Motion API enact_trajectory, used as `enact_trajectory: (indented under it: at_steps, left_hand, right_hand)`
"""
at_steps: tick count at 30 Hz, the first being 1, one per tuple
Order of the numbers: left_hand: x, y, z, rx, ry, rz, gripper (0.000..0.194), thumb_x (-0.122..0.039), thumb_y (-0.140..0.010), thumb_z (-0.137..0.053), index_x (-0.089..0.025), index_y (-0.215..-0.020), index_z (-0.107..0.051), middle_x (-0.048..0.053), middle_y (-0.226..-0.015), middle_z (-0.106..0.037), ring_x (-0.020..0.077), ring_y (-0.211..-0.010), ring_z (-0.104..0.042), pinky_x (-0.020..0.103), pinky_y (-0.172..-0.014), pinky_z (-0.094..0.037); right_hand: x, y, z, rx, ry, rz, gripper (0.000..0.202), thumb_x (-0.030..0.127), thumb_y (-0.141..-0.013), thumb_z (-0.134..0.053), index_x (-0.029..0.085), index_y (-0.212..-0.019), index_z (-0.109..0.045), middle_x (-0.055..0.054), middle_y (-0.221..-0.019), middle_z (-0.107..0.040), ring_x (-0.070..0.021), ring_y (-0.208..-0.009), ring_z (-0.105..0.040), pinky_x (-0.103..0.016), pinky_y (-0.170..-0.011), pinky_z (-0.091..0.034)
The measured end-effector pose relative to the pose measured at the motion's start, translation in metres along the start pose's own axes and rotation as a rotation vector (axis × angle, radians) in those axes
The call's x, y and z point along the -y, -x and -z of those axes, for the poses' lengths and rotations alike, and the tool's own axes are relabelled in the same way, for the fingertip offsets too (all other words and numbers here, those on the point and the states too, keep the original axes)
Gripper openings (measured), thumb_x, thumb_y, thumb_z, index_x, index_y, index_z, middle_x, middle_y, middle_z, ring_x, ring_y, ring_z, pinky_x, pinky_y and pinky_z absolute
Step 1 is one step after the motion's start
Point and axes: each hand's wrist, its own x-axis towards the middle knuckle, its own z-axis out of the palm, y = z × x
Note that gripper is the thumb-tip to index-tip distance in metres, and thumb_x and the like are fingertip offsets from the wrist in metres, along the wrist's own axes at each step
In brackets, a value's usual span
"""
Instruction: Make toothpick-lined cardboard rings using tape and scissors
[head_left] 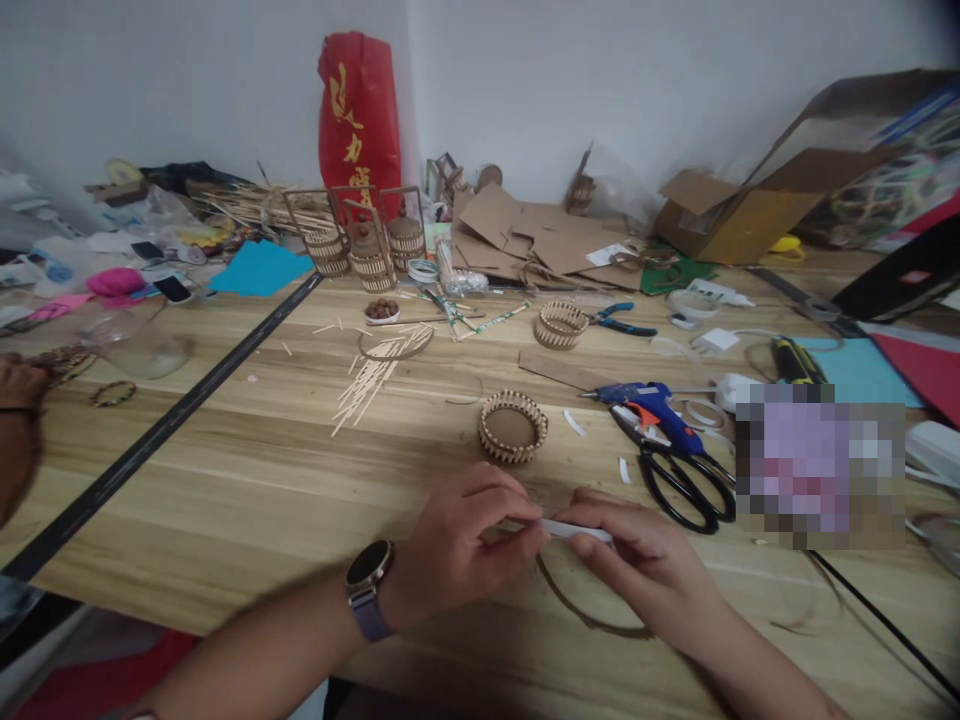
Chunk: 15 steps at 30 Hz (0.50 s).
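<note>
My left hand, with a watch on its wrist, is closed in a pinch at one end of a small white strip. The strip's other end sits between the thumb and fingers of my right hand. Below both hands a thin brown strip curves in a loop; where its ends go is hidden by my fingers. Just beyond my left hand stands a small round basket of upright sticks with a brown base. Two white scraps lie to its right.
Black-handled scissors and a blue glue gun lie on the right. Loose sticks, a second stick ring and blue pliers are farther back. Another person's hand is at the left edge.
</note>
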Motion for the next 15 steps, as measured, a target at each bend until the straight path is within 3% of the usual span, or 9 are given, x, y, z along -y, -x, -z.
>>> enact_trajectory:
  at_steps: [4,10,15]
  left_hand:
    - [-0.0005,0.0009,-0.0009,0.013,0.034,0.003,0.004,-0.019,-0.087,-0.064,-0.016,-0.085,-0.067,0.006,-0.08,-0.068,0.0139,-0.075,-0.063,0.024,-0.071,-0.053]
    - [-0.0014,0.0029,-0.005,-0.008,0.029,-0.038,0.004,-0.015,-0.086,-0.062,-0.016,-0.084,-0.066,0.006,-0.079,-0.067,0.0124,-0.072,-0.061,0.022,-0.068,-0.05]
    - [-0.0036,0.0034,-0.0052,0.016,-0.007,0.009,0.015,-0.016,-0.09,-0.055,-0.018,-0.076,-0.06,0.003,-0.071,-0.064,0.0125,-0.068,-0.057,0.024,-0.067,-0.047]
  right_hand:
    - [-0.0031,0.0022,-0.0017,-0.002,0.012,0.015,0.038,0.046,-0.096,-0.048,0.02,-0.087,-0.074,-0.002,-0.061,-0.061,-0.0139,-0.055,-0.057,-0.023,-0.051,-0.043]
    - [-0.004,0.003,-0.0023,-0.008,-0.017,0.016,0.038,0.045,-0.096,-0.049,0.017,-0.091,-0.074,-0.004,-0.065,-0.065,-0.0151,-0.059,-0.061,-0.024,-0.054,-0.045]
    - [-0.0021,0.002,-0.0022,0.013,-0.032,0.01,0.038,0.047,-0.095,-0.05,0.019,-0.09,-0.075,-0.005,-0.065,-0.067,-0.0157,-0.06,-0.062,-0.024,-0.054,-0.045]
